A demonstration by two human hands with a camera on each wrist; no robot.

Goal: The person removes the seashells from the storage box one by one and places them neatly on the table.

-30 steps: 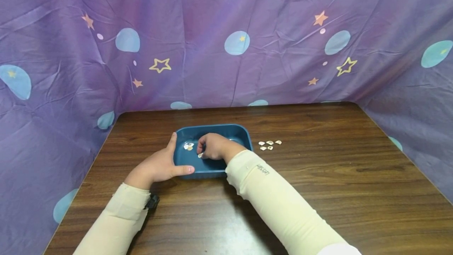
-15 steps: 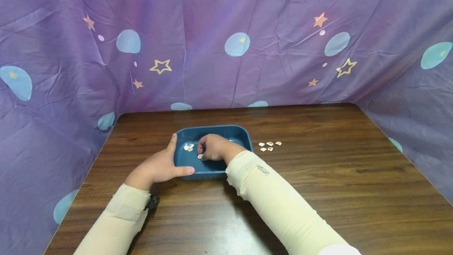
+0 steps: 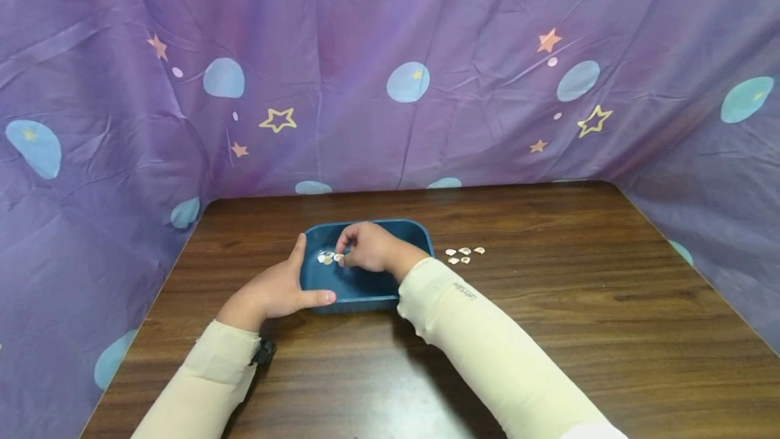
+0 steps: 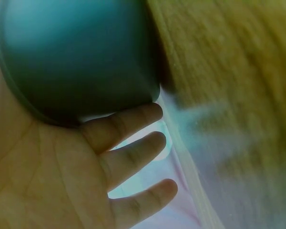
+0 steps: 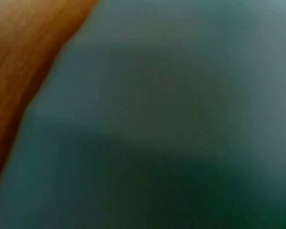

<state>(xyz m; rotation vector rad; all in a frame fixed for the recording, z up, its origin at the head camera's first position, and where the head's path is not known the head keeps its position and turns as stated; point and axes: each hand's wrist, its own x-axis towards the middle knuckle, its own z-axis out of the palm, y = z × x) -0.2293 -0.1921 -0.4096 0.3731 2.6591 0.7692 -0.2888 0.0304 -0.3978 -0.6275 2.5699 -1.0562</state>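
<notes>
A blue rectangular tray stands on the table. My left hand steadies its left end, thumb over the near rim and the other fingers spread straight along the side; the left wrist view shows the palm against the outer wall. Inside, a few small white seashells lie near the left wall. Low over the tray floor, my right hand pinches one more seashell between thumb and fingertips, close beside that cluster. The right wrist view is blurred, with only the tray's blue surface and a strip of skin.
Several loose seashells lie in two short rows on the table, right of the tray. The brown wood-grain table reaches back to a purple curtain printed with stars, which also hangs on both sides.
My right hand has lifted slightly and carried the pinched seashell up and left, toward the other shells in the tray. The left hand keeps its place; the head view has tilted slightly.
</notes>
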